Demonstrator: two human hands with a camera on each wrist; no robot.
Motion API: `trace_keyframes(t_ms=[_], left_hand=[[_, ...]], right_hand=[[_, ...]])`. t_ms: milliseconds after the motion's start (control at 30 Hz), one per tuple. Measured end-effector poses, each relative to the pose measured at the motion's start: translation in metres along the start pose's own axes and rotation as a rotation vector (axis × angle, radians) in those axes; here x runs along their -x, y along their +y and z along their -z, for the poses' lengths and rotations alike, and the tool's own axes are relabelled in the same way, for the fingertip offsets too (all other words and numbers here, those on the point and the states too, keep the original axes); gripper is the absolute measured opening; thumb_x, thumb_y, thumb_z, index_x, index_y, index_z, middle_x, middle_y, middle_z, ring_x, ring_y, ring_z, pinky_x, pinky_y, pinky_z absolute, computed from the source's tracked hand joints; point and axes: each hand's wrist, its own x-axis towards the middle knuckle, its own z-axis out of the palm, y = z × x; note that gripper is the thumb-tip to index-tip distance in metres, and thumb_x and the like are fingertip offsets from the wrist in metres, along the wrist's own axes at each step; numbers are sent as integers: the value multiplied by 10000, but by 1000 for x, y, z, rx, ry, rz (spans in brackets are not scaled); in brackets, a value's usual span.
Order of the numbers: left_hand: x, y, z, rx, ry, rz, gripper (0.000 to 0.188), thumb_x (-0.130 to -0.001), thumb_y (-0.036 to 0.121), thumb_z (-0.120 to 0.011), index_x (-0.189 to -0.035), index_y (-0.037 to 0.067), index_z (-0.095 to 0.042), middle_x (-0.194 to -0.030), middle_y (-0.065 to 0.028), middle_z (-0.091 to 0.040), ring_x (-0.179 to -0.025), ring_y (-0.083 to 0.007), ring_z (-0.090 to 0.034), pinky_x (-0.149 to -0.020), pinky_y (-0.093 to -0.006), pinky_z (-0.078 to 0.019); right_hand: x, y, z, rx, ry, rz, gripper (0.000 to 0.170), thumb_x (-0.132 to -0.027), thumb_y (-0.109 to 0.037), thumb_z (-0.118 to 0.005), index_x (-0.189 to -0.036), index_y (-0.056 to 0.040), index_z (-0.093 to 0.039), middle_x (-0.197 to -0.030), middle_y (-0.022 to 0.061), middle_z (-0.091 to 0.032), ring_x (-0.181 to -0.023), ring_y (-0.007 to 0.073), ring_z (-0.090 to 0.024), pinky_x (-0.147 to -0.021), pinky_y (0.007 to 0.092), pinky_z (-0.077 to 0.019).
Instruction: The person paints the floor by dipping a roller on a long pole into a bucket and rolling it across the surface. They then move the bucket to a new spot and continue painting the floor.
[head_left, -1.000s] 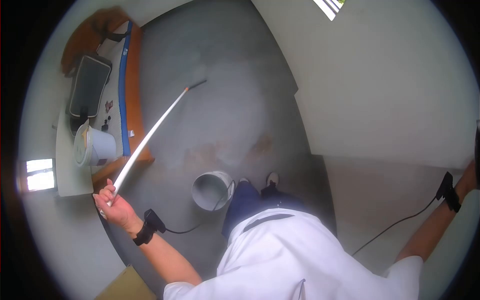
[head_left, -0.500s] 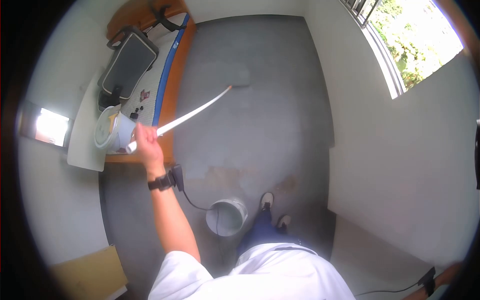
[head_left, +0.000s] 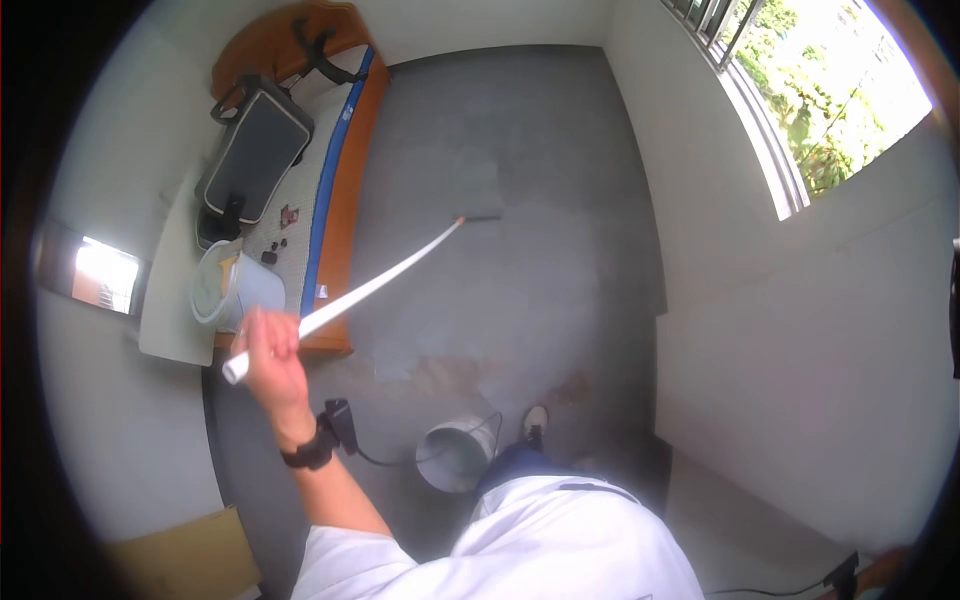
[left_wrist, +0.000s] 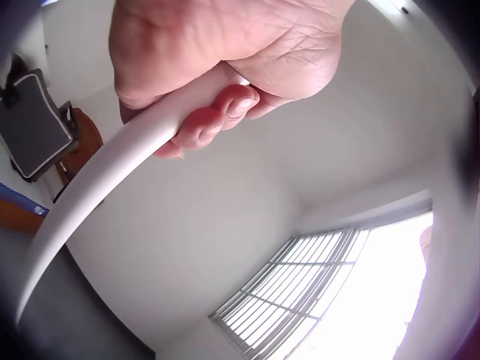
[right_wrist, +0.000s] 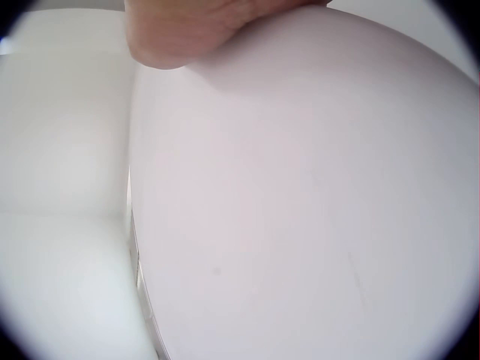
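Observation:
My left hand (head_left: 275, 355) grips a long white pole (head_left: 375, 285) near its butt end, which sticks out past the fist. In the left wrist view, curled fingers (left_wrist: 199, 127) wrap round the pole. It runs forward and down to a small orange joint (head_left: 460, 220) and a thin dark crosspiece (head_left: 484, 217) at the grey floor (head_left: 560, 280). My right hand is mostly cut off at the lower right of the head view. In the right wrist view, the heel of the right hand (right_wrist: 184, 34) lies against a broad white surface (right_wrist: 300, 195); its fingers are hidden.
A white bucket (head_left: 432, 462) stands on the floor by a shoe (head_left: 536, 418). To the left, an orange wooden bed frame (head_left: 345, 250) bears a lidded tub (head_left: 262, 285) and a dark padded piece (head_left: 262, 150). A barred window (head_left: 840, 110) opens at right; a tan board (head_left: 190, 555) lies lower left.
My left hand first swung forward with the pole, then came back toward my body. The dark crosspiece has drawn nearer along the floor. The head view has turned, showing more of the window.

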Motion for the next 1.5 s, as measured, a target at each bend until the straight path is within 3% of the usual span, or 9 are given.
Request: trace_keyframes(t_ms=[67, 100, 133, 333, 467, 667, 900, 1067, 1500], left_hand=[[22, 17, 26, 12, -45, 24, 398, -1012, 177, -437, -635, 135, -317, -553, 27, -283, -539, -104, -295, -614, -285, -321], [-38, 28, -4, -27, -26, 47, 393, -1017, 192, -430, -645, 145, -315, -556, 29, -277, -547, -108, -298, -635, -288, -324], [-44, 24, -6, -31, -26, 45, 393, -1017, 192, -430, -645, 145, -315, -556, 29, -277, -547, -108, -298, -635, -288, -324], [-109, -55, -44, 75, -20, 60, 391, -997, 147, -458, -624, 121, -344, -567, 27, -287, -544, -100, -297, -589, -280, -319], [-142, -119, -86, -15, -3, 74, 405, -980, 181, -502, -608, 135, -351, -562, 30, -326, -538, -96, -343, -591, -271, -347], [-144, -155, -115, -95, -21, 98, 408, -990, 196, -499, -612, 127, -362, -574, 28, -345, -555, -87, -353, -585, -269, -349], [-69, -48, -53, -89, -97, 58, 405, -998, 176, -461, -611, 122, -356, -570, 23, -338, -557, -105, -362, -592, -281, -330], [-43, 5, -47, -122, -129, 11, 386, -984, 176, -437, -619, 112, -330, -555, 14, -309, -546, -121, -353, -657, -299, -361], [-147, -167, -134, -117, -79, 20, 388, -966, 168, -530, -603, 100, -411, -582, 2, -418, -574, -109, -428, -594, -281, -378]], right_hand=[[9, 24, 24, 72, 14, -34, 860, -979, -335, -540, -1504, 29, 37, -1461, 394, -230, -1303, 469, -371, -1064, 519, -350], [-30, -46, -38, 69, 4, -14, 854, -980, -328, -542, -1503, 32, 30, -1464, 393, -223, -1310, 459, -365, -1077, 507, -340], [-32, -45, -43, 83, 16, -27, 849, -982, -320, -544, -1503, 36, 24, -1468, 392, -215, -1318, 450, -359, -1089, 496, -331], [-38, -48, -46, 19, 73, 127, 830, -977, -309, -563, -1508, 32, -26, -1480, 378, -207, -1329, 433, -355, -1108, 465, -321], [-58, 13, -54, 168, 124, 239, 831, -974, -308, -571, -1502, 52, -39, -1481, 359, -230, -1321, 431, -368, -1109, 461, -321], [-47, 4, -46, 106, 130, 176, 831, -976, -305, -569, -1499, 61, -38, -1473, 366, -236, -1318, 434, -370, -1109, 462, -322], [-36, -16, -44, 60, 111, 128, 830, -977, -303, -568, -1495, 72, -37, -1465, 375, -242, -1316, 439, -373, -1108, 464, -322], [-33, -42, -49, -13, 91, 101, 830, -978, -301, -566, -1492, 79, -37, -1459, 381, -247, -1314, 442, -375, -1108, 465, -322], [-44, -7, -50, 104, 149, 174, 829, -972, -313, -577, -1473, 117, -75, -1439, 401, -271, -1290, 463, -406, -1088, 460, -350]])
